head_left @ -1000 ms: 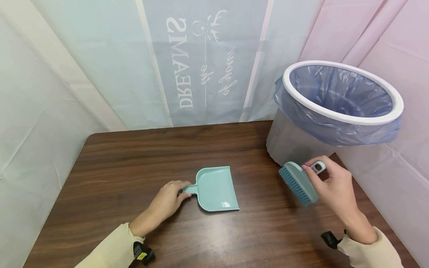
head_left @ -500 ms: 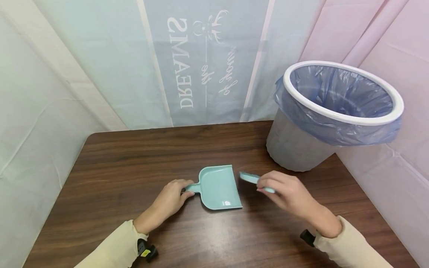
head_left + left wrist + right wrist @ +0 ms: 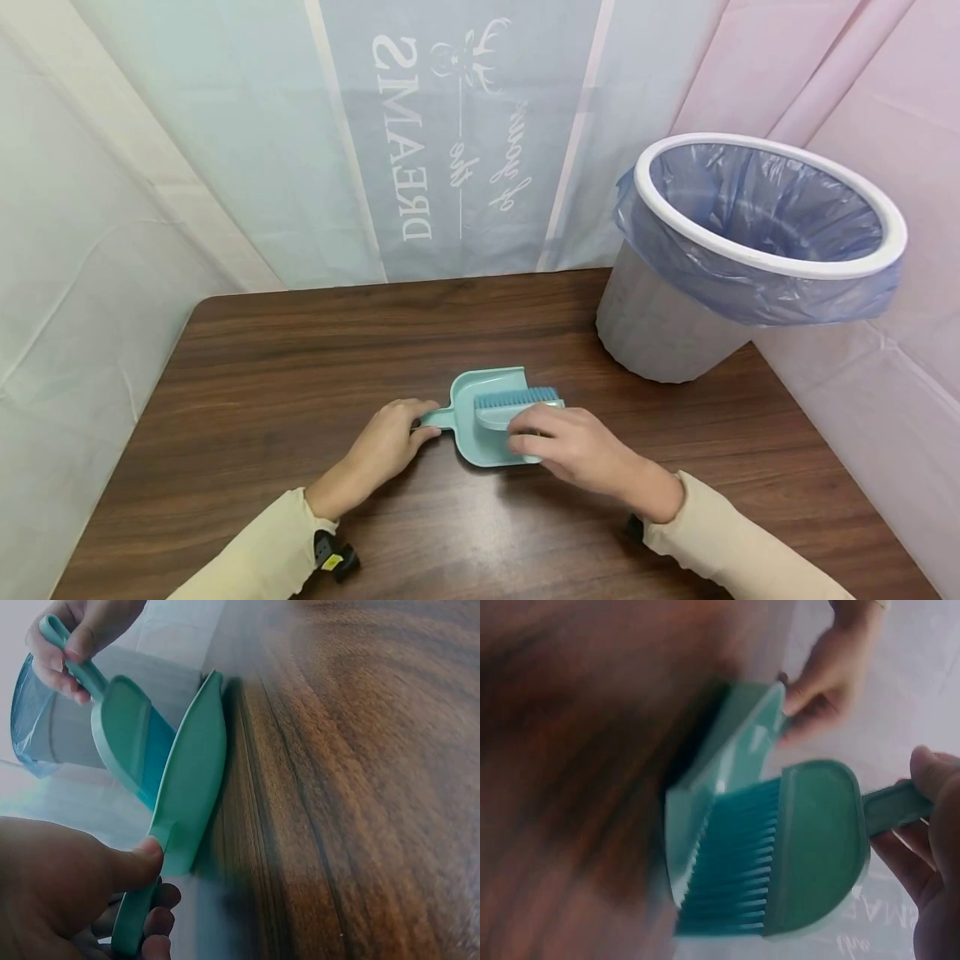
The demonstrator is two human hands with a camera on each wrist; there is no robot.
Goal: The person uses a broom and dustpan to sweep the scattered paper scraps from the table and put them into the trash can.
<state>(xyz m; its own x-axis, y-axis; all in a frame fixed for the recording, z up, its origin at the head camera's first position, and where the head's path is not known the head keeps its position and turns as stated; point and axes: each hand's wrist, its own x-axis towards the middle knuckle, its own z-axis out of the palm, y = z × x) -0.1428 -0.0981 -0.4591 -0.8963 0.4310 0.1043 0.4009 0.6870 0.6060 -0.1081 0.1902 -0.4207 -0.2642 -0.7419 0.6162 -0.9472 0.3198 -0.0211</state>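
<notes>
A mint-green dustpan (image 3: 468, 437) lies on the dark wooden table, its wide edge facing right. My left hand (image 3: 378, 446) pinches its short handle between thumb and fingers, as the left wrist view also shows. Over the pan is a small hand brush (image 3: 498, 417) with blue-green bristles (image 3: 731, 859). By its handle (image 3: 896, 806), my right hand (image 3: 577, 446) holds the brush, bristles toward the pan's inside in the right wrist view. Whether the bristles touch the pan floor is hard to tell. No debris can be made out in the pan.
A grey waste bin (image 3: 660, 325) with a white rim and a blue liner bag (image 3: 757, 200) stands at the table's back right. Fabric curtains (image 3: 480, 142) enclose the table (image 3: 300, 350) at the back and sides. A dark wrist camera (image 3: 335, 557) sits on the left sleeve.
My right hand has carried the brush leftward from beside the bin to over the dustpan, turning it on the way. The dustpan has shifted slightly right with my left hand.
</notes>
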